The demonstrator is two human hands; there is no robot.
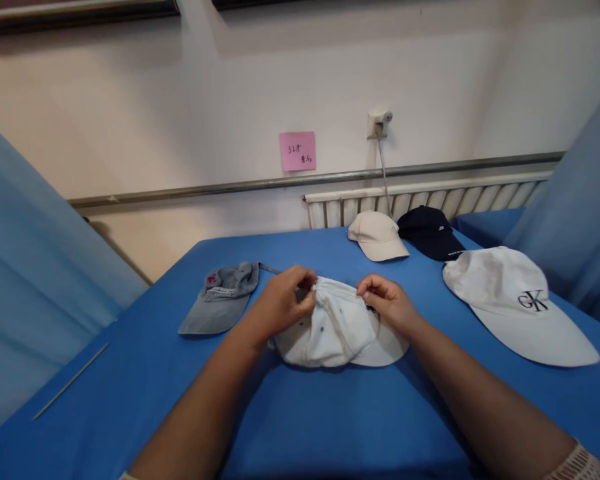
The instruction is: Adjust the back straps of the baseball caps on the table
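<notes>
A white baseball cap (337, 330) rests on the blue-covered table in front of me, its brim toward the right and its crown folded and creased. My left hand (286, 300) pinches the cap's upper edge near its back, thumb and fingers closed on the cloth. On the other side, my right hand (386, 298) grips the same edge near the front, with the fingertips pressed together. Part of the cap's dark marking is hidden behind my right fingers. Just left of my left hand lies a grey cap (223, 297) with a red patch and white lettering.
A beige cap (379, 235) and a navy cap (427, 231) sit at the table's back. At the right is a large white cap (510, 300) with black letters. A thin stick (71, 381) lies on the left. Blue curtains (35, 280) hang at both sides; a radiator (430, 199) stands behind.
</notes>
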